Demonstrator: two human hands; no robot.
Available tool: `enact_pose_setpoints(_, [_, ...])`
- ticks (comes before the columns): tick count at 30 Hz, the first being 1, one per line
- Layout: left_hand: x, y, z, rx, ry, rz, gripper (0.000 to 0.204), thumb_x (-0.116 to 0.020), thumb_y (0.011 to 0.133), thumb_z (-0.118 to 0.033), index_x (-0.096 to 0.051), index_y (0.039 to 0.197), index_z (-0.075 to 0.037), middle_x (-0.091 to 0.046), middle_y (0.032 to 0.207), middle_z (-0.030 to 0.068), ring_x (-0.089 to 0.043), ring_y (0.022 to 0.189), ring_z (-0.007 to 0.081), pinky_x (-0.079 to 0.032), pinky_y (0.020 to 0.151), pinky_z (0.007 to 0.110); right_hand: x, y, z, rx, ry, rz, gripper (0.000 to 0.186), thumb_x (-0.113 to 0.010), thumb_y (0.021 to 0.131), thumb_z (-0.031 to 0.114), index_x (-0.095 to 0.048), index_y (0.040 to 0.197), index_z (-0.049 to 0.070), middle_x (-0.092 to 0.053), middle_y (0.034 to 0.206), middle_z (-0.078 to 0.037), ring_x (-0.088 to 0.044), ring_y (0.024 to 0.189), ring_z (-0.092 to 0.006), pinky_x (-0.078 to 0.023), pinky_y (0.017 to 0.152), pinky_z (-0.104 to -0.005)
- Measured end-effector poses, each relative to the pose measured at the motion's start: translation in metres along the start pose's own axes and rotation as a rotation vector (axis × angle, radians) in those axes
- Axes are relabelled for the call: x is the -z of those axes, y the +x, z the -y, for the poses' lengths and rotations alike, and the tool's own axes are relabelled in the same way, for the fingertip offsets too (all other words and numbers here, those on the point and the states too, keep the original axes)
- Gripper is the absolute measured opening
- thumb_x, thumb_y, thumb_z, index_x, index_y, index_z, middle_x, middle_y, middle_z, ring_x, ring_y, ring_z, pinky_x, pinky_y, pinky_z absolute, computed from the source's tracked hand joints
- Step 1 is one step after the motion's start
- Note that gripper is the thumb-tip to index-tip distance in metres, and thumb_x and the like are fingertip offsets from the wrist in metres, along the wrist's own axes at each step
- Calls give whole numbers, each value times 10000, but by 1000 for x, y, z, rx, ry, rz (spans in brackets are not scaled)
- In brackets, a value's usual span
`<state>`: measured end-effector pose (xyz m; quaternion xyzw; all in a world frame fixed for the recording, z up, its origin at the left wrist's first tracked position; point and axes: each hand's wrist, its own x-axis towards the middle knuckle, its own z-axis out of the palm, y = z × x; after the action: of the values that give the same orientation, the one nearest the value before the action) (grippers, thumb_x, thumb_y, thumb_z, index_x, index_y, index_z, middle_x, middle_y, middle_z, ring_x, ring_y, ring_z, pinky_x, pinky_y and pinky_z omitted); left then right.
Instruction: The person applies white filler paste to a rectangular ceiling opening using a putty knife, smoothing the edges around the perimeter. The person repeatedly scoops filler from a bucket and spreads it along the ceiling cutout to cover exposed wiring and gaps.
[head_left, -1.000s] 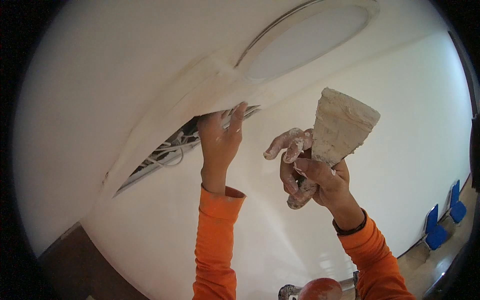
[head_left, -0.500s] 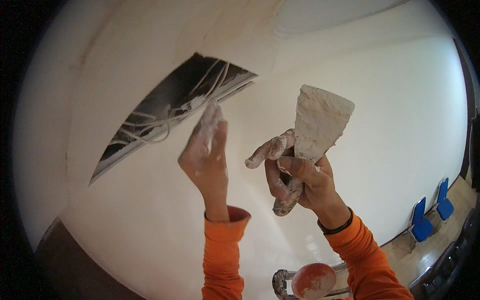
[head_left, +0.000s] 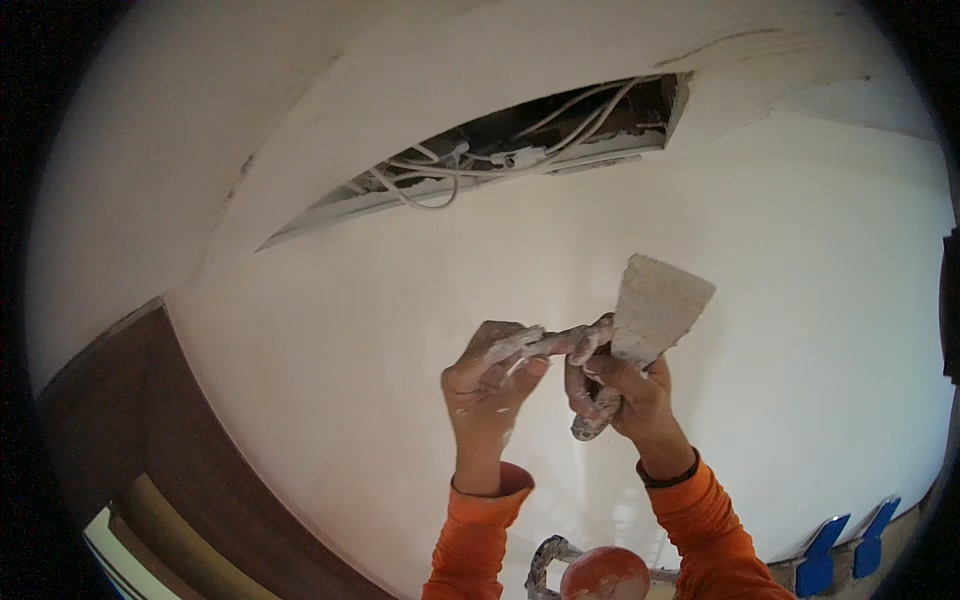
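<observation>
Smooth white wall point(head_left: 800, 260) spreads before you beneath a long, dark ceiling opening point(head_left: 490, 134) strung with pale cables point(head_left: 500, 172), its edges well above your hands. Your right hand point(head_left: 640, 395) grips a plaster-caked putty knife point(head_left: 662, 308), blade up, long axis leaning right; your left hand's point(head_left: 495, 375) bunched fingers meet your right's, their grip unclear.

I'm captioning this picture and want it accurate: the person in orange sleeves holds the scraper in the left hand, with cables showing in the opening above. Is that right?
Not quite: the head view shows the scraper in the right hand, not the left hand. The orange sleeves and the cables in the opening above are as you say.
</observation>
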<state>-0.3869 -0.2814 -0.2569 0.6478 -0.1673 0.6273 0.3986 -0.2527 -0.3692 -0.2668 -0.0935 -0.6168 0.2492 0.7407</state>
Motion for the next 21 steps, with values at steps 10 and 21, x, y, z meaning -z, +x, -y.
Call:
enact_pose_setpoints(10, [16,-2,26,-146,348,-328,107,-689,899,81,-727,983,26,-712,958,108,-677,899,187,-558,768,305,11,20,-39,-16,-58,38,151,-536,970,73,-604,1065,-22,-665,1171,-249,-580,570,-186,-435,432,-278])
enact_pose_setpoints(21, [-16,-34,43,234,339,-37,278,-549,1064,-235,-616,1145,22,-662,981,88,-621,854,140,-500,794,286,33,45,-34,16,-179,288,711,-501,1027,515,-341,1486,-4,-425,1507,-240,-582,1258,-395,-506,1027,-508])
